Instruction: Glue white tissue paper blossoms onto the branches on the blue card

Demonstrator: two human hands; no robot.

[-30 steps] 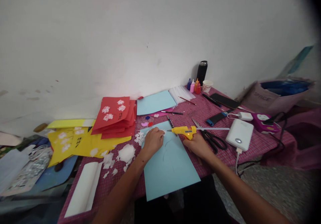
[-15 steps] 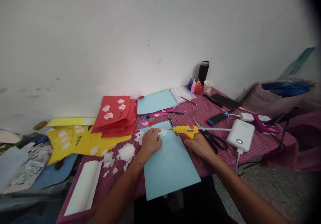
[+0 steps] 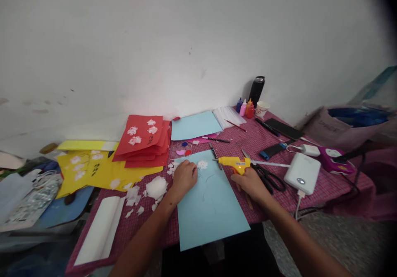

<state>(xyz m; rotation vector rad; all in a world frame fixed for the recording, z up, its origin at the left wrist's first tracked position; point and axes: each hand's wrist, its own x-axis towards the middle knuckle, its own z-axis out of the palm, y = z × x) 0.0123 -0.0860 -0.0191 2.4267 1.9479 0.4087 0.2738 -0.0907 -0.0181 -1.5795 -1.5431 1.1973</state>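
A light blue sheet with faint curved pencil lines lies at the table's front edge. My left hand rests over its upper left part, fingers curled; whether anything is between them is hidden. Just right of those fingers sits a white paper flower on the sheet. Small white paper petals lie behind and left of that hand. To the right, my right hand grips a yellow glue gun, its nozzle pointing left above the sheet's upper right edge and a long glue stick out of its back.
Red sheets with paper flowers and a yellow sheet lie left. Torn white paper is beside my left forearm. Scissors, a power bank with cables, and a black bottle stand or lie right.
My left hand has drawn slightly back from the white flower, which now shows more fully. The glue gun stays in my right hand. The view has shifted slightly.
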